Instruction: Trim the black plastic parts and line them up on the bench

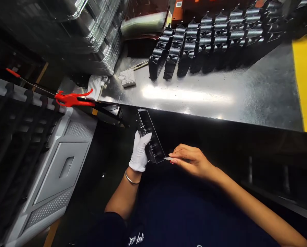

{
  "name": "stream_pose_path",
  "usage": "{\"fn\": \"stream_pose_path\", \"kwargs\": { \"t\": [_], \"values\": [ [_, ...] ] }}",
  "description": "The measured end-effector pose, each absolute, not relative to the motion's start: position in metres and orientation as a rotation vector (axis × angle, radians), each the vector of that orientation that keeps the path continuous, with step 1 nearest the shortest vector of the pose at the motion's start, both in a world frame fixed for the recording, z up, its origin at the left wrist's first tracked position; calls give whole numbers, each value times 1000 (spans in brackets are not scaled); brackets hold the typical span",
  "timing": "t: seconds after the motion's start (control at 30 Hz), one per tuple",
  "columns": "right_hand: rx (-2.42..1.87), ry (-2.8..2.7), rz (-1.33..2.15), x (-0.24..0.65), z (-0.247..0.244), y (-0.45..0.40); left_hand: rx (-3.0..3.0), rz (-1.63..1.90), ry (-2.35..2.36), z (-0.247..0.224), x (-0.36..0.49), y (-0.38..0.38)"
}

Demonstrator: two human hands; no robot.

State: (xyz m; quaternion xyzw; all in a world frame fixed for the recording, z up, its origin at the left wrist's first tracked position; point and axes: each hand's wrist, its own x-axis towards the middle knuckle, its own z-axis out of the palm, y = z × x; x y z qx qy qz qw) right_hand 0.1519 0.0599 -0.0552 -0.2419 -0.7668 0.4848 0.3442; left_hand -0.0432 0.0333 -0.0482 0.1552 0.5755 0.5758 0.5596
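Note:
My left hand, in a white glove, is closed around a long black plastic part with thin bright edges and small pegs on one side. The part hangs tilted in front of the bench edge. My right hand is bare and pinches a small blade between thumb and fingers. The blade's tip is at the lower right corner of the part; whether it touches cannot be made out.
Rows of similar black parts stand on the metal bench. Left of them lie a folded white wad and a pen. A red air gun lies near a grey crate. Plastic-wrapped stacks rise behind.

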Motion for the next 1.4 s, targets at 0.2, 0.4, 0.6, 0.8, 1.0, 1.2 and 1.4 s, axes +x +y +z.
{"fn": "stream_pose_path", "kwargs": {
  "t": [0.2, 0.4, 0.6, 0.8, 1.0, 1.2, 1.4],
  "values": [
    [-671, -1935, 1164, 145, -65, 83, 541, 1156, 1225, -36, -42, 28],
    [-874, -1840, 875, 152, -64, 118, 649, 912, 1140, -31, -50, 19],
    [-842, -1999, 920, 170, -43, 114, 594, 734, 925, -32, -72, 15],
    [-679, -2333, 953, 185, -24, 119, 636, 632, 846, -28, -77, 19],
    [-475, -2633, 939, 191, -8, 134, 635, 402, 804, -39, -84, 15],
    [-437, -2443, 1002, 183, -23, 133, 336, 270, 589, -57, -82, 9],
    [-1024, -1838, 1035, 161, -47, 108, 424, 503, 753, -48, -67, 19]
  ]
}}
